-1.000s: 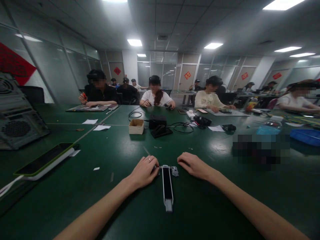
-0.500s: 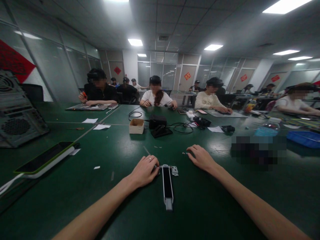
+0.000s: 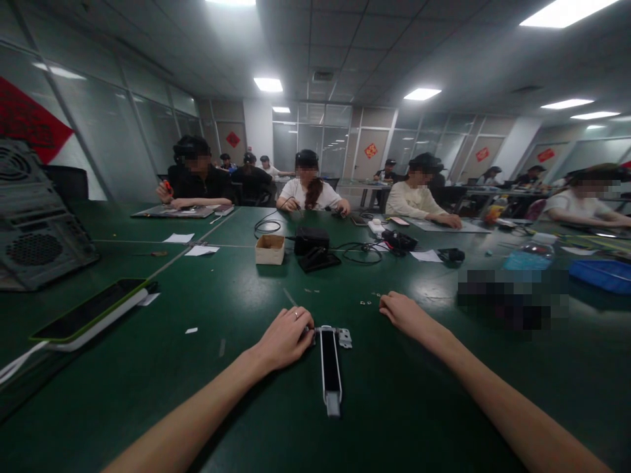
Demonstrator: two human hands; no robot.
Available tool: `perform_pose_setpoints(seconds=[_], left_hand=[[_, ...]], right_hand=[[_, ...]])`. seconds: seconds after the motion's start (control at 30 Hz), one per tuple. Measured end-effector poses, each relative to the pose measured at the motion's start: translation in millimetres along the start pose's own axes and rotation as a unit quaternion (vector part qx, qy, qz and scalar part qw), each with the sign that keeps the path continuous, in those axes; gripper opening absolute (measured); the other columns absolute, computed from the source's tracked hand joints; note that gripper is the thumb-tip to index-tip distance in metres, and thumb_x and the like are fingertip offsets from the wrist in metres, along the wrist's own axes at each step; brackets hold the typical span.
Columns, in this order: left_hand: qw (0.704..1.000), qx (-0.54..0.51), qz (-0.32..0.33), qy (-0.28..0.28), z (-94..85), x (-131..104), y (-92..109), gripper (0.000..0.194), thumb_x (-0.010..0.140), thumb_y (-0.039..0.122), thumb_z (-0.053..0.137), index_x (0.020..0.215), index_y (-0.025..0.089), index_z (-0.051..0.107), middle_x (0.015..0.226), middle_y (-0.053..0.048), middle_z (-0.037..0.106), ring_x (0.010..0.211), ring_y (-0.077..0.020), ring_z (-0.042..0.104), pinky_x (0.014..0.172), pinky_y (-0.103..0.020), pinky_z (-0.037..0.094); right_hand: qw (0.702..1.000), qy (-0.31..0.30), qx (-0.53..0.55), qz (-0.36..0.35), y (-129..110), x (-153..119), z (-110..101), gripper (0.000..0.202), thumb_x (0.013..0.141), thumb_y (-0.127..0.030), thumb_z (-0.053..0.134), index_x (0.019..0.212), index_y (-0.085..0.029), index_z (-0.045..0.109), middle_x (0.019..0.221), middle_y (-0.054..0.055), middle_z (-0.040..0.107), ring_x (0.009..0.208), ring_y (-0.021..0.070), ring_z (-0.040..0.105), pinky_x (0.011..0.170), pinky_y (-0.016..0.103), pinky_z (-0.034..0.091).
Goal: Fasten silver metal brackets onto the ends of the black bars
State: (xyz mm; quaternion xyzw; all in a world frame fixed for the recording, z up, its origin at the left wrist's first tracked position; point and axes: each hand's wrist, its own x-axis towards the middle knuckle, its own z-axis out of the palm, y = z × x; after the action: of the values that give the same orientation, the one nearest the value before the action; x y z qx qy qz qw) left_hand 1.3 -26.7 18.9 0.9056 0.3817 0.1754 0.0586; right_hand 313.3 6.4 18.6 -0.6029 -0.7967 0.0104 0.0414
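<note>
My left hand [image 3: 286, 336] is closed on the left end of a metal bracket; the fingertips hide that end. The bracket's right tab [image 3: 346, 338] sticks out on the other side. Between them, a long narrow black piece with a white frame [image 3: 331, 364] lies flat on the green table, its grey tip towards me. My right hand [image 3: 401, 312] rests farther right on the table, fingers curled together and fingertips down. Whatever they may hold is hidden. Just left of these fingers lie several tiny light-coloured bits [image 3: 365, 303].
A small open box [image 3: 269, 250] stands ahead beside a black device [image 3: 311, 242] with cables. At left are a phone [image 3: 93, 309] on a white stand and a computer case [image 3: 39, 223]. A bottle [image 3: 530, 255] and blue tray [image 3: 604, 274] are at right. People sit opposite.
My right hand has shifted a little to the right and its fingers have curled in, uncovering some of the tiny bits. My left hand and the black piece have stayed put.
</note>
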Motion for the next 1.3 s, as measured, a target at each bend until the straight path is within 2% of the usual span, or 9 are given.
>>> perform_pose_setpoints(seconds=[0.13, 0.23, 0.33, 0.43, 0.6, 0.87, 1.3], left_hand=[[1.000, 0.008, 0.004, 0.006, 1.1, 0, -1, 0.005, 0.089, 0.019, 0.047, 0.091, 0.018, 0.052, 0.096, -0.005, 0.057, 0.088, -0.0211, 0.053, 0.076, -0.035, 0.040], [1.000, 0.008, 0.008, 0.012, 1.9, 0, -2, 0.005, 0.089, 0.019, 0.047, 0.091, 0.018, 0.051, 0.096, -0.005, 0.057, 0.088, -0.0212, 0.053, 0.075, -0.034, 0.040], [1.000, 0.005, 0.010, 0.014, 2.0, -1, -2, 0.005, 0.089, 0.019, 0.047, 0.091, 0.018, 0.051, 0.096, -0.005, 0.057, 0.087, -0.0207, 0.053, 0.075, -0.034, 0.040], [1.000, 0.010, 0.012, 0.017, 2.1, -1, -1, 0.004, 0.088, 0.019, 0.047, 0.091, 0.018, 0.051, 0.094, -0.005, 0.057, 0.086, -0.0205, 0.053, 0.075, -0.034, 0.040], [1.000, 0.013, 0.012, 0.014, 3.0, 0, -1, 0.004, 0.088, 0.020, 0.046, 0.090, 0.018, 0.050, 0.093, -0.004, 0.057, 0.085, -0.0202, 0.053, 0.076, -0.034, 0.039], [1.000, 0.016, 0.009, 0.015, 3.5, -1, -2, 0.005, 0.087, 0.020, 0.047, 0.090, 0.018, 0.050, 0.093, -0.004, 0.057, 0.084, -0.0203, 0.053, 0.076, -0.034, 0.040], [1.000, -0.011, 0.017, 0.016, 3.6, -1, -4, 0.007, 0.086, 0.018, 0.048, 0.091, 0.018, 0.053, 0.097, -0.005, 0.058, 0.088, -0.0204, 0.054, 0.079, -0.035, 0.041]], right_hand=[[1.000, -0.007, -0.017, 0.021, -3, -4, -3, 0.017, 0.089, -0.013, 0.045, 0.087, -0.011, 0.062, 0.091, 0.016, 0.061, 0.085, 0.0245, 0.060, 0.072, 0.032, 0.043], [1.000, 0.000, -0.014, 0.013, -11, -5, -3, 0.018, 0.091, -0.014, 0.042, 0.091, -0.010, 0.060, 0.096, 0.016, 0.060, 0.087, 0.0230, 0.059, 0.075, 0.032, 0.044], [0.995, 0.029, 0.086, -0.038, -29, -7, -2, 0.018, 0.093, -0.020, 0.040, 0.094, -0.014, 0.057, 0.097, 0.010, 0.061, 0.086, 0.0187, 0.058, 0.077, 0.030, 0.045], [0.967, 0.049, 0.234, -0.086, -55, -11, 0, 0.017, 0.093, -0.026, 0.043, 0.093, -0.017, 0.057, 0.091, 0.006, 0.061, 0.080, 0.0166, 0.058, 0.072, 0.029, 0.047], [0.944, 0.032, 0.310, -0.110, -86, -21, 0, 0.015, 0.092, -0.024, 0.046, 0.090, -0.017, 0.058, 0.084, 0.003, 0.062, 0.074, 0.0150, 0.057, 0.065, 0.027, 0.046], [0.930, 0.026, 0.358, -0.078, -87, -21, 9, 0.018, 0.091, -0.030, 0.049, 0.094, -0.018, 0.061, 0.086, 0.002, 0.064, 0.073, 0.0150, 0.059, 0.064, 0.027, 0.047], [0.925, 0.043, 0.366, -0.097, -91, -20, 12, 0.015, 0.090, -0.028, 0.051, 0.095, -0.019, 0.063, 0.087, 0.001, 0.065, 0.075, 0.0149, 0.058, 0.066, 0.027, 0.046]])
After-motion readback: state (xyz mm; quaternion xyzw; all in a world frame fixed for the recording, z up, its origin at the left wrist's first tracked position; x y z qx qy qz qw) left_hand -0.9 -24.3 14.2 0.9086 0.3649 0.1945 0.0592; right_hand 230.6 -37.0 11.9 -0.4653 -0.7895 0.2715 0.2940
